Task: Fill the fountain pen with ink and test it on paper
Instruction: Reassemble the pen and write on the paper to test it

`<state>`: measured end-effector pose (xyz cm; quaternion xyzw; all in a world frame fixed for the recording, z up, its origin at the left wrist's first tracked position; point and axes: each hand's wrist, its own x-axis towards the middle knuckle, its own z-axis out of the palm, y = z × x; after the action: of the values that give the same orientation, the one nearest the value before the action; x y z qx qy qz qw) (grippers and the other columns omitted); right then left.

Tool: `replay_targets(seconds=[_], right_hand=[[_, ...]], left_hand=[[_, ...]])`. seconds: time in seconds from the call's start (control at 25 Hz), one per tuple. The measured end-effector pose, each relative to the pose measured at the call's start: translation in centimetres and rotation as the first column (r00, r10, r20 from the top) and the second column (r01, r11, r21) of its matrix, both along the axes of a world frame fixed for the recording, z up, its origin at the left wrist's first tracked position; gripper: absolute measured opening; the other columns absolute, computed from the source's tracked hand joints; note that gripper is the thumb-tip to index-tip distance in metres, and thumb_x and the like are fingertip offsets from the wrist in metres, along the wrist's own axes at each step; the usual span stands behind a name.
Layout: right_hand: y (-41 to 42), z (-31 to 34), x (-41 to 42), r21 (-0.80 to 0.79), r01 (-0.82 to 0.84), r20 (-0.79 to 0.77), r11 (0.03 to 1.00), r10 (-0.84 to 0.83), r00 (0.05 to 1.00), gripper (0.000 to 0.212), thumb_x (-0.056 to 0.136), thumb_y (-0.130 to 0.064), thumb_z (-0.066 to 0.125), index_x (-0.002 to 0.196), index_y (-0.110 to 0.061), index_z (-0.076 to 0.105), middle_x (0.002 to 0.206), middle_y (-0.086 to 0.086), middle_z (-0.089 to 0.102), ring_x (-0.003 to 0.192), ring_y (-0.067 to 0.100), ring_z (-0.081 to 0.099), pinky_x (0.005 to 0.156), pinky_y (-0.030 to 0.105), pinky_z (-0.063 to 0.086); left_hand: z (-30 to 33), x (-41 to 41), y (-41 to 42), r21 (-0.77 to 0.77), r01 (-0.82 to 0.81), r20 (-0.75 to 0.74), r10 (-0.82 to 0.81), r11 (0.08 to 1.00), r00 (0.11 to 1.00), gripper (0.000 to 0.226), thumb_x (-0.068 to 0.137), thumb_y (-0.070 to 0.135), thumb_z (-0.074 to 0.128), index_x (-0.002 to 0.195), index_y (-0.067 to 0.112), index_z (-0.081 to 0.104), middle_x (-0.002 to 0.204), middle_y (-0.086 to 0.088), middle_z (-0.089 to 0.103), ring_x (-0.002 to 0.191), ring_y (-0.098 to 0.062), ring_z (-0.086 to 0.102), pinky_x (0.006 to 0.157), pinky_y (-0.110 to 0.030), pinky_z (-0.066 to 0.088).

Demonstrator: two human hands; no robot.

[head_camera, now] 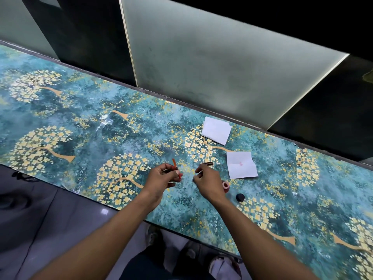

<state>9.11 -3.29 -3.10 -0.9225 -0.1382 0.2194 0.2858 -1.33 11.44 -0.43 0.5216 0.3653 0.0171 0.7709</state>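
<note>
The pen is lying in parts, divided between two hands above the patterned worktop (80,128). The left hand (163,177) is closing its fingers (177,173) on the nib section, whose slim red ink tube (174,163) is sticking up and away from the knuckles; the tube's colour suggests ink is already inside. The right hand (207,181) is pinching the dark pen barrel (206,163) between curled fingers (198,169), the barrel pointing away from the person.

Taking the open ink bottle (225,186) as landmark: it is standing just behind the right wrist, partly hidden; its black cap (240,197) is resting on the worktop just to its right and nearer the person. The test paper (241,164), bearing a faint pink mark, is lying beyond the bottle; a second, clean sheet (217,130) is lying farther beyond still.

Judgement: filling appears done or nearly so. Remaining: joining barrel to section, writing on paper, recapping the bottle. Whether the pink mark is a test stroke or a blot cannot be told.
</note>
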Motion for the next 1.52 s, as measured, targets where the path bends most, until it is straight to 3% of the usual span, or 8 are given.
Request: replay_targets(seconds=[0.16,0.36,0.44,0.6,0.8,1.0,1.16,1.52], right_hand=[[0.1,-2.2,-0.9,-0.364,-0.21,0.09,0.907,0.258,0.962,0.021,0.092,-0.014,0.059,0.112,-0.008,0.055,0.105,0.016,0.062,0.092,0.037,0.062,0.067,0.039,0.047],[-0.5,-3.3,-2.1,-0.45,-0.284,0.114,0.846,0.37,0.922,0.015,0.093,-0.005,0.052,0.107,-0.008,0.053,0.107,0.015,0.059,0.087,0.038,0.062,0.059,0.039,0.044],[-0.4,-3.3,-2.4,-0.401,-0.253,0.11,0.881,0.32,0.941,0.008,0.093,-0.011,0.056,0.101,-0.012,0.056,0.104,0.011,0.062,0.086,0.035,0.062,0.064,0.041,0.052],[0.1,-2.7,-3.3,-0.076,-0.143,0.099,0.987,0.15,0.984,0.01,0.09,-0.027,0.071,0.098,-0.022,0.067,0.098,-0.004,0.07,0.08,0.015,0.063,0.071,0.032,0.05],[0.4,-0.6,-4.4,0.218,-0.007,0.112,0.976,-0.018,0.994,0.009,0.088,-0.022,0.075,0.095,-0.023,0.071,0.092,-0.012,0.07,0.073,0.0,0.061,0.067,0.014,0.046],[0.6,0.7,-4.5,0.27,0.013,0.133,0.963,-0.05,0.99,0.009,0.087,-0.019,0.076,0.096,-0.02,0.072,0.092,-0.012,0.07,0.073,-0.002,0.06,0.066,0.012,0.044],[0.8,1.2,-4.5,0.287,-0.008,0.159,0.958,-0.04,0.986,0.01,0.088,-0.018,0.076,0.097,-0.02,0.073,0.091,-0.011,0.07,0.073,-0.001,0.061,0.066,0.01,0.043],[1.2,1.6,-5.0,0.433,0.011,0.106,0.901,-0.063,0.992,0.008,0.087,-0.016,0.076,0.093,-0.019,0.073,0.081,-0.011,0.072,0.074,0.006,0.068,0.067,0.021,0.053]], left_hand=[[-0.9,0.0,0.3,-0.046,-0.029,0.001,0.029,0.998,1.0,0.008,0.084,0.002,0.072,0.088,0.005,0.067,0.094,-0.022,0.072,0.078,-0.027,0.068,0.075,-0.036,0.053],[-1.0,0.2,0.4,-0.059,-0.029,0.026,0.03,0.998,0.999,0.014,0.081,-0.001,0.074,0.092,0.006,0.07,0.091,-0.02,0.072,0.078,-0.025,0.067,0.074,-0.035,0.052],[-0.9,0.3,0.5,-0.039,-0.007,0.027,0.008,0.999,1.0,0.013,0.081,0.0,0.073,0.092,0.006,0.069,0.092,-0.02,0.072,0.078,-0.025,0.068,0.074,-0.035,0.052],[-0.7,0.6,1.0,0.007,0.033,0.028,-0.033,0.999,0.999,0.011,0.082,0.006,0.074,0.092,0.009,0.069,0.091,-0.012,0.074,0.083,-0.024,0.072,0.076,-0.037,0.049],[-0.1,1.2,1.3,0.078,0.037,0.036,-0.04,0.996,0.999,0.009,0.082,0.009,0.075,0.088,0.011,0.07,0.086,-0.006,0.074,0.091,-0.028,0.07,0.077,-0.039,0.046],[0.6,1.5,1.2,0.141,0.063,0.056,-0.071,0.988,0.996,0.007,0.083,0.009,0.074,0.089,0.011,0.07,0.088,-0.008,0.074,0.091,-0.027,0.07,0.073,-0.032,0.048],[1.1,1.4,1.3,0.188,0.079,0.081,-0.096,0.979,0.992,0.007,0.084,0.006,0.074,0.087,0.011,0.069,0.085,-0.004,0.073,0.08,-0.012,0.069,0.066,-0.018,0.048],[0.6,0.2,1.2,0.232,0.195,0.125,-0.228,0.953,0.966,0.016,0.082,0.002,0.074,0.096,0.01,0.071,0.094,-0.009,0.074,0.093,-0.02,0.072,0.082,-0.03,0.057]])
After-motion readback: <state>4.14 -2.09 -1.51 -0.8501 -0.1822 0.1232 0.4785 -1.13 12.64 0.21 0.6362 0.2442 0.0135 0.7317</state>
